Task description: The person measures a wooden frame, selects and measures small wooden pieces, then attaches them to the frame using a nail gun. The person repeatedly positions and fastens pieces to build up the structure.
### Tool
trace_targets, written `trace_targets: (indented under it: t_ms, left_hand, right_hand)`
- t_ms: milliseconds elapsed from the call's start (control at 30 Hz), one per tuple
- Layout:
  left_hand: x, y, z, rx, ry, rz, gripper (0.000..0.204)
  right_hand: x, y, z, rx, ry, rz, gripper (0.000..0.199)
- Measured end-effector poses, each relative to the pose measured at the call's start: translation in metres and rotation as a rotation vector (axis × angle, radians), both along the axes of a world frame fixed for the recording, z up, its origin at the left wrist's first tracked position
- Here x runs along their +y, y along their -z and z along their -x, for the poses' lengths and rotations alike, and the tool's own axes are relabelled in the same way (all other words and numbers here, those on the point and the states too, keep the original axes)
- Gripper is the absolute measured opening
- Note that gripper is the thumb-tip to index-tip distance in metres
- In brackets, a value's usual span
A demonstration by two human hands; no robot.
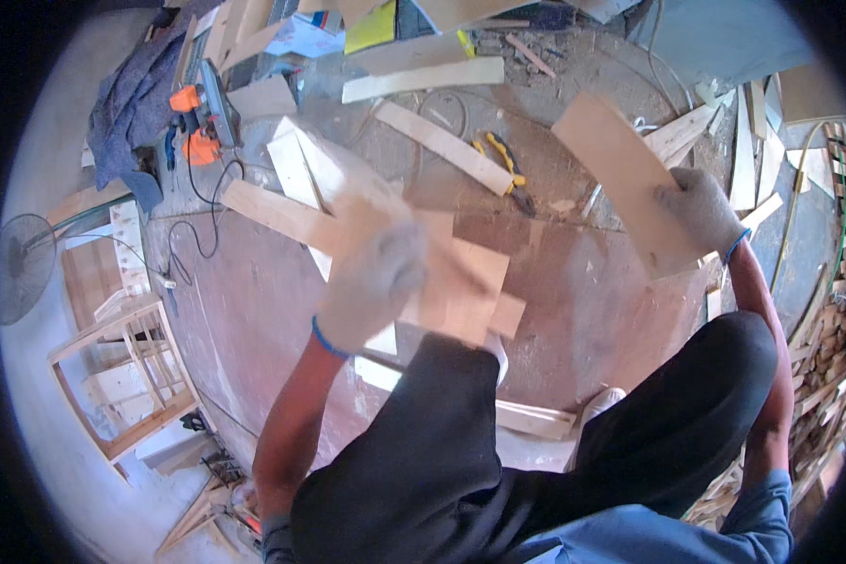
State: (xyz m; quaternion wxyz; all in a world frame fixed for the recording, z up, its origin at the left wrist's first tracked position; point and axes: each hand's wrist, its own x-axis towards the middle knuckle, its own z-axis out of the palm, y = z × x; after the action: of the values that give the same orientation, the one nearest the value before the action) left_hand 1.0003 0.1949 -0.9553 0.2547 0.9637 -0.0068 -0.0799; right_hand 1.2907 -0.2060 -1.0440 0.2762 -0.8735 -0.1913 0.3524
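Wood boards in both gloved hands: right hand (700,211) grips a flat board (620,179), left hand (371,277) blurred, clamped on stacked short boards (465,282); loose offcuts remain strewn on the floor (583,310).

One camera sits on the person's head and looks straight down — very close to the knees (555,442) and the desk (254,320), with edges bending round like a bubble.

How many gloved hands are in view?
2: the left hand, blurred, on wood pieces over the table; the right hand gripping a flat board raised at right.
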Motion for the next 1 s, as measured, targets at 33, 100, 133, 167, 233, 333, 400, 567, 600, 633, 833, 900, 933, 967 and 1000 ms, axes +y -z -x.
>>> trace_targets:
  t_ms: [33,100,133,167,233,333,400,567,600,633,833,900,933,967,1000]
  left_hand:
    - [0.0,-0.001,-0.018,-0.066,-0.1,0.093,0.036]
    - [-0.004,-0.014,-0.049,-0.263,-0.329,0.249,0.03]
    - [-0.008,-0.026,-0.062,-0.391,-0.449,0.315,0.027]
    - [-0.01,-0.032,-0.067,-0.52,-0.569,0.381,0.025]
    - [0.018,-0.011,-0.015,-0.284,-0.755,0.206,0.025]
    - [0.022,0.06,0.083,0.289,-1.083,0.691,0.042]
    - [-0.004,0.105,0.124,0.492,-1.244,0.708,0.058]
    - [-0.008,0.185,0.159,0.048,-0.525,-0.011,0.044]
    - [-0.005,0.168,0.121,-0.008,-0.449,-0.016,0.047]
    - [-0.001,0.145,0.086,-0.065,-0.381,-0.032,0.05]
    - [0.048,0.004,-0.034,-0.428,-0.769,1.09,0.069]
    - [0.052,0.019,-0.021,-0.447,-0.885,0.864,0.063]
    - [0.078,0.045,0.007,-0.233,-0.868,0.459,0.059]
    - [0.092,0.079,0.044,-0.088,-0.844,0.184,0.056]
    - [0.106,0.113,0.083,0.054,-0.797,-0.089,0.054]
  right_hand:
    - [-0.002,0.003,0.002,0.006,0.017,-0.023,0.036]
    - [-0.003,0.004,0.002,0.027,0.106,-0.044,0.036]
    - [-0.005,0.0,0.0,0.046,0.138,-0.058,0.036]
    - [-0.008,-0.002,-0.002,0.065,0.171,-0.072,0.036]
    - [-0.029,0.007,-0.003,0.048,0.237,-0.079,0.035]
    - [-0.052,0.018,-0.007,0.059,0.292,-0.116,0.035]
    - [-0.068,0.026,-0.004,0.087,0.334,-0.116,0.036]
    - [-0.071,0.041,0.006,0.123,0.309,-0.146,0.037]
    - [-0.076,0.038,0.01,0.132,0.321,-0.146,0.038]
    - [-0.077,0.03,0.011,0.147,0.321,-0.152,0.039]
    - [-0.084,0.021,0.008,0.267,0.365,-0.238,0.049]
    - [-0.089,0.016,0.01,0.21,0.372,-0.199,0.05]
    - [-0.087,0.007,0.009,0.227,0.361,-0.203,0.052]
    - [-0.089,0.007,0.009,0.235,0.352,-0.228,0.052]
    - [-0.095,0.009,0.008,0.242,0.338,-0.251,0.052]
